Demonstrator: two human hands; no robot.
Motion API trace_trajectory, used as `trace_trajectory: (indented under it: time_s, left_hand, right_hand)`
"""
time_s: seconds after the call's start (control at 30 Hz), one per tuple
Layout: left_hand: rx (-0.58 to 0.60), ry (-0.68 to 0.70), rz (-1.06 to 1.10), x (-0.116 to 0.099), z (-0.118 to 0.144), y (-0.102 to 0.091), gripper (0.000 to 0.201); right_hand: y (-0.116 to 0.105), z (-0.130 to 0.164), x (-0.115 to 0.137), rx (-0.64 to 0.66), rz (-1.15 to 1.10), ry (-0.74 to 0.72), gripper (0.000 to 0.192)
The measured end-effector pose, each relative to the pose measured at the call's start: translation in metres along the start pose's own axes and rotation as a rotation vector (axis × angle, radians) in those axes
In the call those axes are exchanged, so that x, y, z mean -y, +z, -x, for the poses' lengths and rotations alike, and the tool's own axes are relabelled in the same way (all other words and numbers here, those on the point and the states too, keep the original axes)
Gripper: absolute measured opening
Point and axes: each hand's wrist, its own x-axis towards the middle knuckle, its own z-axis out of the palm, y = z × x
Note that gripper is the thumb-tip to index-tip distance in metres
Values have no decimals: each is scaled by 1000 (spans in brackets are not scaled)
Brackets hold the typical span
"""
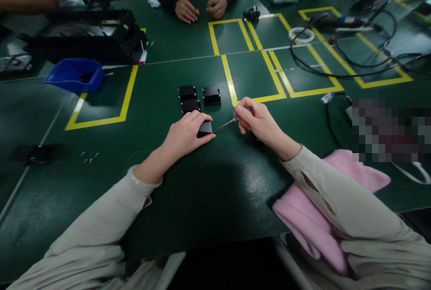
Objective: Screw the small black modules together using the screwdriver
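- A pixelated patch (pixel 390 130) hides whatever lies at the right edge of the green table (pixel 208 191), and the pink cloth (pixel 323 209) under the right forearm is partly covered by the sleeve.
- Most of the small black box (pixel 204 128) is hidden under the left hand (pixel 184 136); only its right end shows.
- The left hand lies curled over that box, fingers closed down on it and pressing it to the table.
- The right hand (pixel 257 121) pinches a thin screwdriver (pixel 226 123) between fingertips; its handle is mostly concealed in the grip, and the metal tip reaches the box's exposed end.
- Three more black boxes (pixel 198 97) sit just beyond the left hand.
- Tiny screws (pixel 89 157) at the left are too small to make out clearly.
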Motion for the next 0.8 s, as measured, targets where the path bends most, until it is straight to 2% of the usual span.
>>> trace_trajectory:
  time_s: [0.2, 0.4, 0.57, 0.8]
  left_hand:
    - [2, 6, 3, 0, 0, 0, 43]
    - [8, -2, 15, 0, 0, -1, 43]
    - [15, -3, 18, 0, 0, -1, 44]
    - [7, 5, 12, 0, 0, -1, 44]
  right_hand:
    - [0, 0, 0, -20, -34, -12, 27]
    - [-1, 0, -1, -3, 12, 0, 37]
    - [-1, 0, -1, -9, 2, -12, 24]
    - [-1, 0, 0, -1, 32, -2, 34]
